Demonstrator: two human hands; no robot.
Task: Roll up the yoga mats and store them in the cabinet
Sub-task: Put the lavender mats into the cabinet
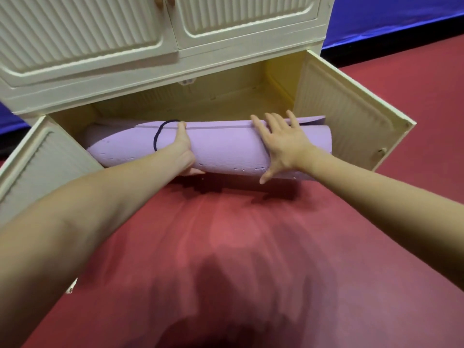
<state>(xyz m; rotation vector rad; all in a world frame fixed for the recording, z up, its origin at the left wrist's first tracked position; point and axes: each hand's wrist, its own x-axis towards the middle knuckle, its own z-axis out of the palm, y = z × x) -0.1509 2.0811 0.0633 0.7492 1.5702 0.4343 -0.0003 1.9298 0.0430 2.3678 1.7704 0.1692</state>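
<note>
No writing shows on the rolled mat (221,146), which lies across the open lower shelf of the cabinet (175,59), its left end hidden. The left hand (184,153) curls around it beside a dark cord (159,133); the right hand (281,146) lies flat, fingers spread. A second mat possibly sits behind.

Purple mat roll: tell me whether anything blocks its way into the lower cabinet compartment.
Nothing visible blocks it. Both lower doors stand open, and the rolled mat is at the compartment mouth, held by the left hand and right hand. Another pale roll lies behind it, inside.
</note>
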